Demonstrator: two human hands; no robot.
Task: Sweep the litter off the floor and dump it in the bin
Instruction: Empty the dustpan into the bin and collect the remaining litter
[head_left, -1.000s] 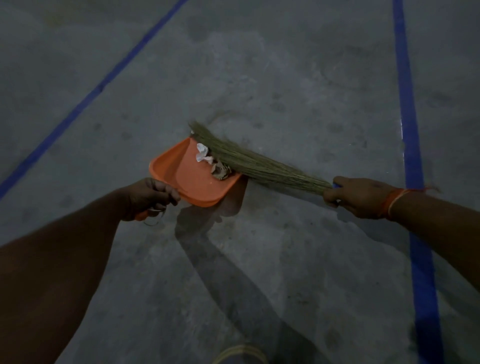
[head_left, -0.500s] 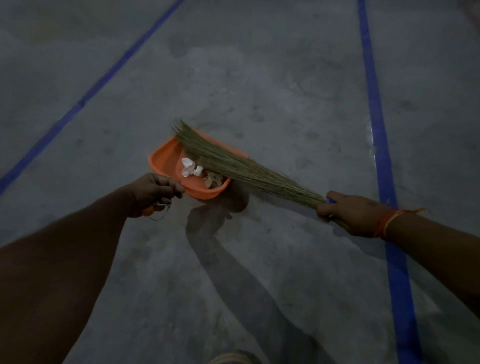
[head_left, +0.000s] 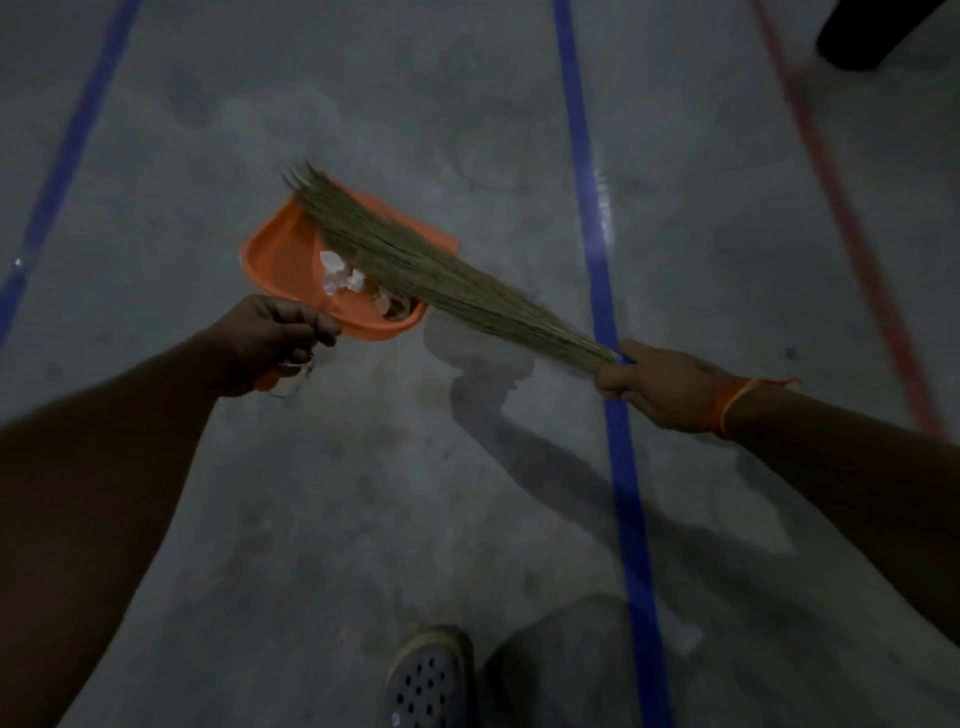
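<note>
Left hand (head_left: 270, 340): fingers curled round the handle of the orange dustpan (head_left: 291, 260), pan held off the floor.
Right hand (head_left: 660, 382): closed round the bound end of the grass broom (head_left: 415, 265); bristles lie across the pan's open side.
Litter (head_left: 340, 275): white crumpled scraps and brownish bits, in the pan near its back wall, just beside the bristles.
Bin: not in view.
Surroundings: grey floor (head_left: 467, 493), blue tape line (head_left: 602, 270), a perforated clog (head_left: 431, 675) below.
Risk: tipping the pan forward, or lifting the broom too soon, could spill the scraps.
</note>
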